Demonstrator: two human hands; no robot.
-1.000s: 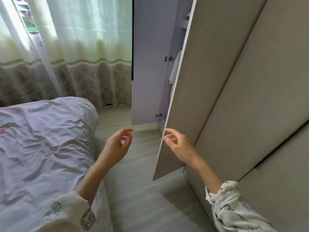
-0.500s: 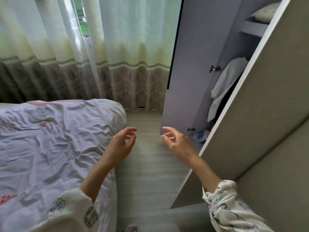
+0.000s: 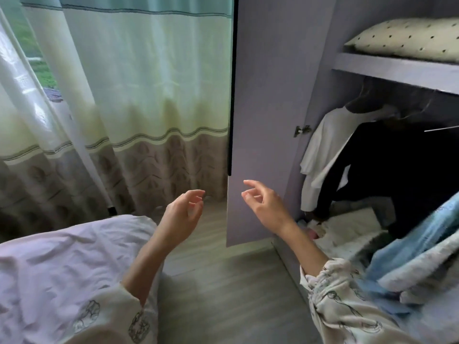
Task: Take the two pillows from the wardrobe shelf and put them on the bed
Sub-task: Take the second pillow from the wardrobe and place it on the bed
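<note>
A cream pillow with small dark dots [image 3: 407, 38] lies on the lilac wardrobe shelf [image 3: 397, 70] at the upper right. Only one pillow shows; the frame edge cuts off the rest of the shelf. The bed [image 3: 62, 269] with its wrinkled pale lilac sheet fills the lower left. My left hand [image 3: 182, 217] hovers over the bed's corner, fingers loosely curled and holding nothing. My right hand [image 3: 264, 207] is raised in front of the open wardrobe, well below the shelf, fingers apart and empty.
An open lilac wardrobe door [image 3: 268, 120] stands between the curtain [image 3: 139, 95] and the wardrobe interior. White and black garments [image 3: 372, 157] hang under the shelf above folded items. A blue and white blanket [image 3: 422, 256] bulges at the right. Grey wood floor [image 3: 223, 294] lies between bed and wardrobe.
The near wardrobe door has swung out of view and the view has turned right and up, revealing the shelf, the pillow and the hanging clothes. Both hands stay raised and empty.
</note>
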